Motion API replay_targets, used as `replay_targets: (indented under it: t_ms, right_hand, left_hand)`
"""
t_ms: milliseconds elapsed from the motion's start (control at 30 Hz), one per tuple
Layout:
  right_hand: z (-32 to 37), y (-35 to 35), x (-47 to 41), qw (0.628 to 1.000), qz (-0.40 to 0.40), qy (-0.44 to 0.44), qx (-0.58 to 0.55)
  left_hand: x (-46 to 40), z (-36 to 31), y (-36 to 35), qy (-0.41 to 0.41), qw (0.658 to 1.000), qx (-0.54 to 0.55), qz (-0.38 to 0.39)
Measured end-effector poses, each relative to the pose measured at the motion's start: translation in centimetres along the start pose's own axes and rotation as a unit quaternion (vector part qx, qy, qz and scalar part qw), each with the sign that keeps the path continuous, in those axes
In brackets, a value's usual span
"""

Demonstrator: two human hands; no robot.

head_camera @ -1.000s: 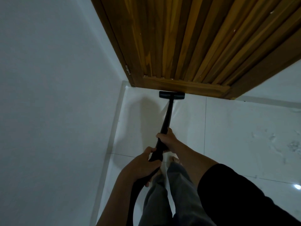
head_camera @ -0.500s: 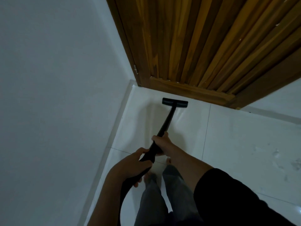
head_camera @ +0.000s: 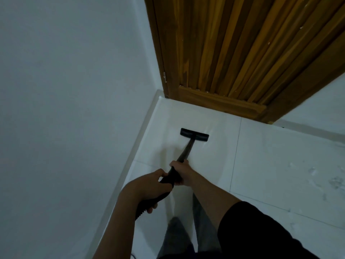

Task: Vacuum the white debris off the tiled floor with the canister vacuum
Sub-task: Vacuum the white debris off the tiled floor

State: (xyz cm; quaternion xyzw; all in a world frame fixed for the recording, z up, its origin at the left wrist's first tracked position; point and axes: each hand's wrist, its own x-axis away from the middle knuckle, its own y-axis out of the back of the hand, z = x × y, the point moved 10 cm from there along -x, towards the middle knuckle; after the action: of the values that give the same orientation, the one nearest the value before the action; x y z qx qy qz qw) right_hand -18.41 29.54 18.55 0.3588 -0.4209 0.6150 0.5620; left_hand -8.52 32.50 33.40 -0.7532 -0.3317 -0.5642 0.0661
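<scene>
Right hand point(head_camera: 180, 171) wrapped tight round the black wand point(head_camera: 183, 156), further along the shaft, fingers curled over it. Left hand point(head_camera: 149, 187) clamped on the rear grip of the same wand, close behind the right, thumb on top, fingers tucked underneath. Just below that hand, ribbed hose point(head_camera: 139, 212) dropping away toward the bottom of view. Black sleeve point(head_camera: 261, 230) on the right arm, left forearm bare. Grey trouser legs point(head_camera: 177, 236) down below, blurred.

Out along the wand: flat black floor head point(head_camera: 194, 134) resting on the tiled floor point(head_camera: 270, 165), set crosswise, well short of the door, near the corner. White tile under it, one grout line running just to its right. Pale baseboard point(head_camera: 138, 146) along the left, meeting the plain wall point(head_camera: 65, 90). Slatted wooden door point(head_camera: 233, 53) across the top, bottom rail just above the floor. Over on the right, scattered white debris point(head_camera: 332, 182) smeared across the tiles, well apart from the floor head. Canister itself out of view.
</scene>
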Motion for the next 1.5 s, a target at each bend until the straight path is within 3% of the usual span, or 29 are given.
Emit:
replay_targets:
  t_ms: [333,633,1133,1500]
  right_hand:
    - [-11.8,-3.9,5.6,0.999,0.022,-0.022,0.032]
    - [-19.7,-2.5,9.3,0.997,0.051,-0.030,0.049]
    - [-29.8,-2.9,14.1,0.996,0.071,-0.039,0.045]
    - [-38.8,-10.3,16.9,0.998,0.048,-0.027,-0.005]
  left_hand:
    - [7.3,8.6,-7.9,0.048,0.999,0.012,0.003]
    - [11.9,10.6,-16.0,0.099,0.995,0.024,-0.003]
    - [16.3,15.7,-24.4,0.092,0.995,0.027,-0.006]
    - [22.1,24.8,-26.4,0.073,0.997,-0.006,-0.011]
